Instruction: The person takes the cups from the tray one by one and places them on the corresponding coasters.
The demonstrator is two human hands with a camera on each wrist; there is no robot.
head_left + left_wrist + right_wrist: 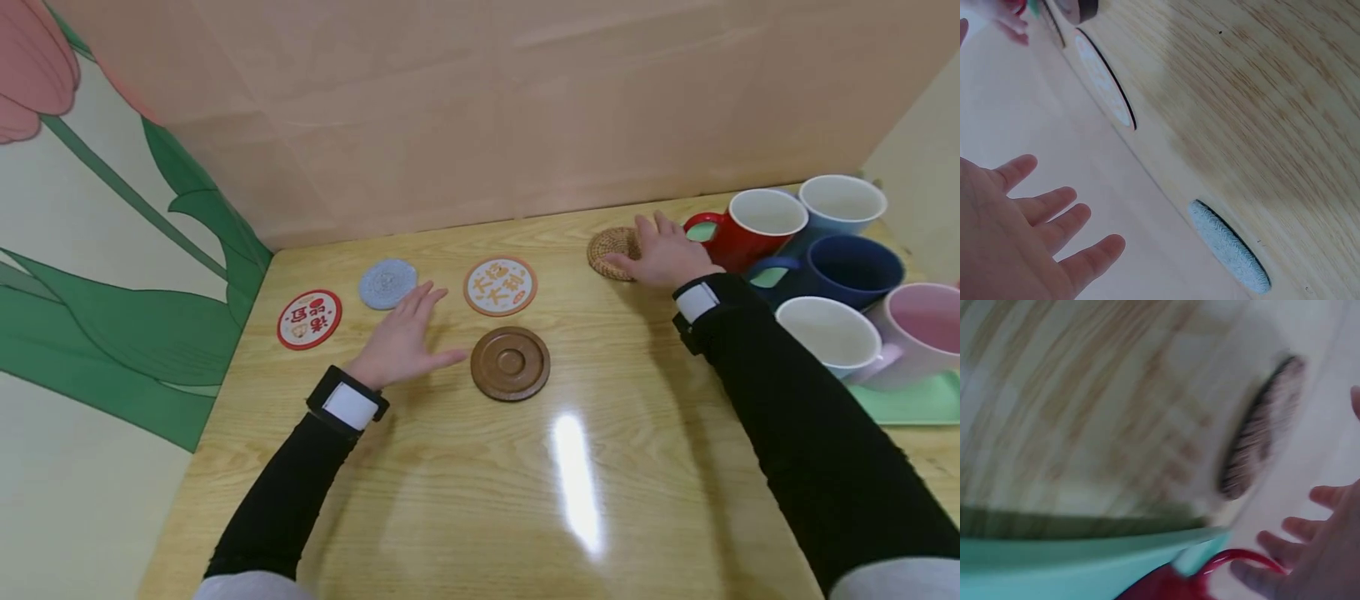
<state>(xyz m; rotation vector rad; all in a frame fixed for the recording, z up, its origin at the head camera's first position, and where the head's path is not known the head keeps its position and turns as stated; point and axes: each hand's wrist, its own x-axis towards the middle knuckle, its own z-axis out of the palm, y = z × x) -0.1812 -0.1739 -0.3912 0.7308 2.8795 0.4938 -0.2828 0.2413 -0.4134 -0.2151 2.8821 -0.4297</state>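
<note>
My left hand hovers with spread fingers between the blue-grey knitted coaster and the dark brown wooden coaster. Its palm and separated fingers show in the left wrist view, holding nothing. Over at the right, my right hand is held out above the edge of a woven straw coaster, partly covering it. Beside that hand stands a red mug, its handle towards the fingers. In the right wrist view, the fingers are spread near the red handle; contact is unclear.
A round red-rimmed coaster and an orange-rimmed one lie on the wooden table. Light blue, navy, white-lined and pink mugs crowd a green tray. A pinkish-beige covering rises behind.
</note>
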